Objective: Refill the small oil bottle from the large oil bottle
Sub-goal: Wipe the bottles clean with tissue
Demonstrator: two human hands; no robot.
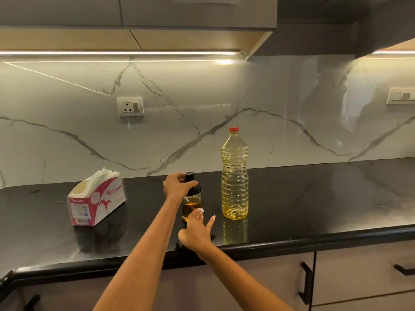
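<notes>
- Your left hand (177, 184) is already on the small oil bottle (191, 199): the fingers curl around its black cap (192, 180) from the left side and from above, so this hand holds the top.
- The small bottle stands upright on the black counter (314, 198), its long axis vertical. It holds some amber oil in the lower part only.
- Your right hand (196, 232) is just in front of the bottle's base, with the fingers stretched forward. The fingertips (199, 212) overlap the lower glass, but I cannot tell if they really touch it or grip it.
- The large oil bottle (234, 176) stands upright just to the right of the small one, not touching it, and its red cap (233, 129) is on. Your right hand is the nearer one to it.
- I judge that the step in hand is opening the small bottle: the right hand must steady the glass body while the left one takes the cap off.
- The tissue box (96, 199) stands well to the left, apart from both bottles, and does not block anything.
- Be careful with the large bottle close by the right wrist; a wide elbow movement may knock it.
</notes>
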